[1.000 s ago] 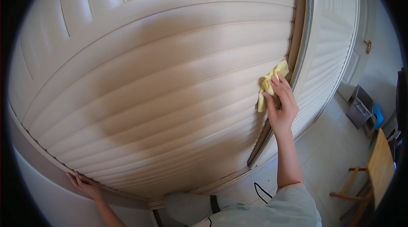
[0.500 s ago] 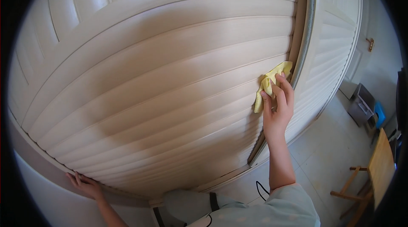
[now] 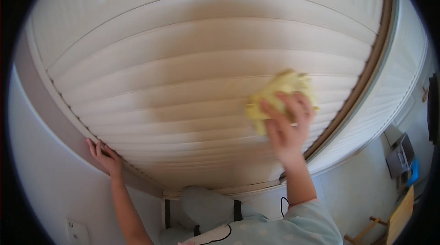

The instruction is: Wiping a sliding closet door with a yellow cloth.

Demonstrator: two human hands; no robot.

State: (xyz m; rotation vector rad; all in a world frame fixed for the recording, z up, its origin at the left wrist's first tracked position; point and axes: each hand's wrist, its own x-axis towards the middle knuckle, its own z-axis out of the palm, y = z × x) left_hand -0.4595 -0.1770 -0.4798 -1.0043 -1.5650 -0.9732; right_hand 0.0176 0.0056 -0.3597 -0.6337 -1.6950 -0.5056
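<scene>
A cream slatted door (image 3: 206, 66) spreads ahead of both hands. A pale wall (image 3: 52, 176) lies beside the left hand (image 3: 107, 160), with a socket (image 3: 78, 232) below that hand. Far right of the right hand (image 3: 288, 139), a grey bin (image 3: 399, 156) and wooden table (image 3: 400, 215) stand on the floor (image 3: 353, 190). The right arm reaches forward, its blurred hand gripping a yellow cloth (image 3: 282, 86) against the slats; the left's fingers, slightly spread, rest at the door's edge.

Pale green dotted top (image 3: 298, 226), bare hands (image 3: 110, 161)
</scene>
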